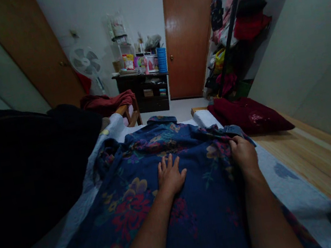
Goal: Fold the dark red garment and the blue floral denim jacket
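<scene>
A dark blue floral shirt (203,202) lies spread out in front of me, its collar (161,119) at the far end. My left hand (170,175) rests flat on the middle of the cloth with fingers spread. Over at the right side, my right hand (242,151) pinches the shirt near its right sleeve (234,130). The left sleeve (107,152) is bunched at the far left. Under the garment is a pale cloth (290,179), showing along both sides.
A large dark heap of cloth (28,171) fills the left. On the wooden surface (316,146) at right lies a dark red cushion or folded cloth (248,115). Further back are a chair with a red cloth (108,102), a fan (86,63), a black cabinet (124,92) and a door (190,32).
</scene>
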Demonstrator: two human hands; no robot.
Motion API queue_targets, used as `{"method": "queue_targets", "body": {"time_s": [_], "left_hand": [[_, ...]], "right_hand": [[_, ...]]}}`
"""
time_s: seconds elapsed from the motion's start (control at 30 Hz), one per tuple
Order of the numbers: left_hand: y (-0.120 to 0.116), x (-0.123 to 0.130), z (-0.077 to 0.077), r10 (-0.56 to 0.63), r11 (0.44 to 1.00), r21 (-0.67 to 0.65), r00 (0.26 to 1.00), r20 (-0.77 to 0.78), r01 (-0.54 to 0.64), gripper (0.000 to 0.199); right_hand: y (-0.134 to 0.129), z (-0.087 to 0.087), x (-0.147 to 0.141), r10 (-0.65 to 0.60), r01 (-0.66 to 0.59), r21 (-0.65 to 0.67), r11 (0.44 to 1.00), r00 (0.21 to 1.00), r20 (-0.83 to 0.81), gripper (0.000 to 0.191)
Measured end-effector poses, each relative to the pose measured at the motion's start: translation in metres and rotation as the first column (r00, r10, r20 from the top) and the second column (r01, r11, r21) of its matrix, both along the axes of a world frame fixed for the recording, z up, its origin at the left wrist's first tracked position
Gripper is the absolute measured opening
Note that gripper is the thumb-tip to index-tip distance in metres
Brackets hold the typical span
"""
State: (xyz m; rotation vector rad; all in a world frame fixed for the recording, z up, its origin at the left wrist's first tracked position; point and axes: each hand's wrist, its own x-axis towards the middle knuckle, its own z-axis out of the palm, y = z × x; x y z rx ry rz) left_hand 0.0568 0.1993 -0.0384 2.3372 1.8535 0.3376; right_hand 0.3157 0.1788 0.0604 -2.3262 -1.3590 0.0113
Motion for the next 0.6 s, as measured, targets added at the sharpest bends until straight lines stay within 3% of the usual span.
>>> {"method": "queue_targets", "body": {"time_s": [0.17,0.27,0.47,0.6], "left_hand": [[0.000,0.000,-0.002,-0.003,1.000,0.027,1.000,0.005,0.003,0.061],[0.000,0.000,-0.001,0.002,0.999,0.040,1.000,0.001,-0.002,0.054],[-0.002,-0.002,-0.001,0.058,0.995,0.086,0.998,-0.012,-0.057,0.049],[0.000,-0.004,-0.003,0.113,0.989,0.099,0.994,-0.014,-0.111,0.049]], "right_hand": [[-0.005,-0.003,0.024,0.162,-0.184,-0.247,0.951,0.981,-0.107,0.029],[-0.009,-0.001,0.031,0.220,-0.243,-0.289,0.926,0.969,-0.112,0.022],[-0.012,0.002,0.035,0.093,-0.096,-0.197,0.976,0.995,-0.026,0.024],[-0.009,-0.007,0.042,0.086,-0.094,-0.221,0.971,0.995,-0.045,0.027]]}}
